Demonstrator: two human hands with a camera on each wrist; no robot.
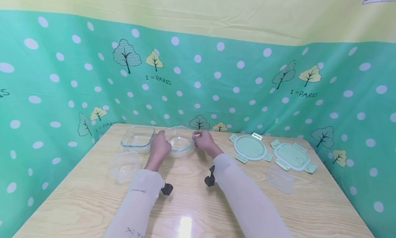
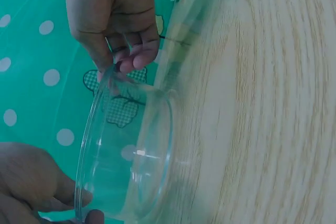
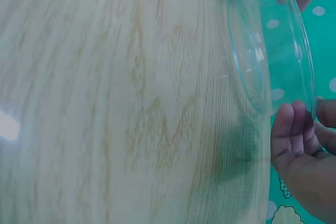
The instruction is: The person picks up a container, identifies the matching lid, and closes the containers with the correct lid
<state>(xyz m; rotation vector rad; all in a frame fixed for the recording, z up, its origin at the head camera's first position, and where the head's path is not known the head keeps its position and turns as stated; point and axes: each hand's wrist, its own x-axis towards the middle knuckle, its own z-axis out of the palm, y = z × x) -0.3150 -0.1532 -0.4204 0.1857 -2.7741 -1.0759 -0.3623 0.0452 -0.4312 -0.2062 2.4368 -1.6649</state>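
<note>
A round clear glass bowl (image 1: 179,147) is at the back of the wooden table, between both hands. My left hand (image 1: 160,146) pinches the left side of its rim, and my right hand (image 1: 205,142) pinches the right side. In the left wrist view the bowl (image 2: 126,150) shows from the side, with thumb and fingers at its rim at both ends. In the right wrist view the right hand's fingers (image 3: 286,124) lie against the outer wall, with the thumb at the rim. Whether the bowl's base touches the table I cannot tell.
A rectangular glass container (image 1: 136,136) stands close left of the left hand, with a smaller clear container (image 1: 124,167) in front. To the right lie a round green lid (image 1: 250,147), a rectangular green lid (image 1: 292,156) and a translucent lid (image 1: 280,179). A dotted curtain (image 1: 198,76) hangs behind the table.
</note>
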